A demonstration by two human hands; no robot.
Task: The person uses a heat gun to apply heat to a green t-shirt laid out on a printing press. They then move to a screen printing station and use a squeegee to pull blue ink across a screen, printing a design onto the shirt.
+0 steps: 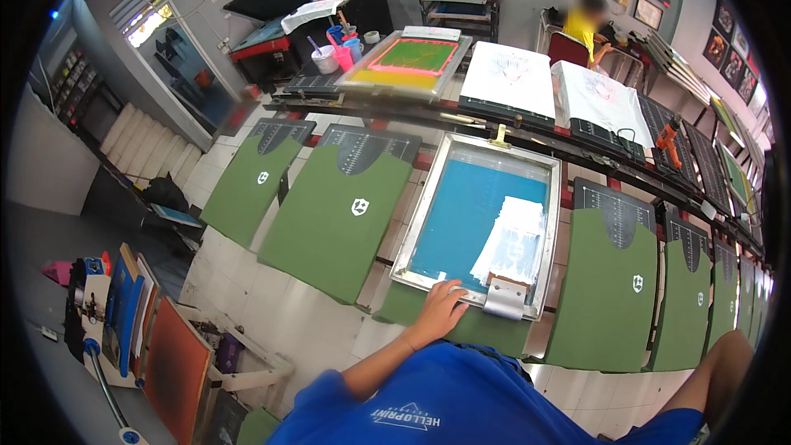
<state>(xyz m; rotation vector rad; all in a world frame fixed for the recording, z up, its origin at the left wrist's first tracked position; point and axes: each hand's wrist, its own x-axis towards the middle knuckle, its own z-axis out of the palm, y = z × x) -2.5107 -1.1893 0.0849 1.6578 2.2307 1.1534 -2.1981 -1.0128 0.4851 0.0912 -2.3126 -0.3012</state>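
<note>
My left hand (440, 311) rests at the near edge of a silk-screen frame (399, 268), its fingers spread and lying over the metal rim. The frame's blue mesh (457, 214) carries a streaky patch of white ink (512, 239) on its right half. A squeegee (505, 297) with a metal holder leans over the near rim, right of my left hand, and no hand is on it. The screen lies over a green shirt (486, 331) on a pallet. Of my right arm (721, 371) only the bent part shows at the lower right; the hand is out of sight.
Green shirts (338, 222) (606, 297) lie on pallets along both sides. Behind the rail stand another screen (404, 66), ink tubs (325, 59), white printed shirts (508, 82) and an orange heat gun (669, 142). A person in yellow (582, 26) sits at the back. Stacked boards (124, 305) stand lower left.
</note>
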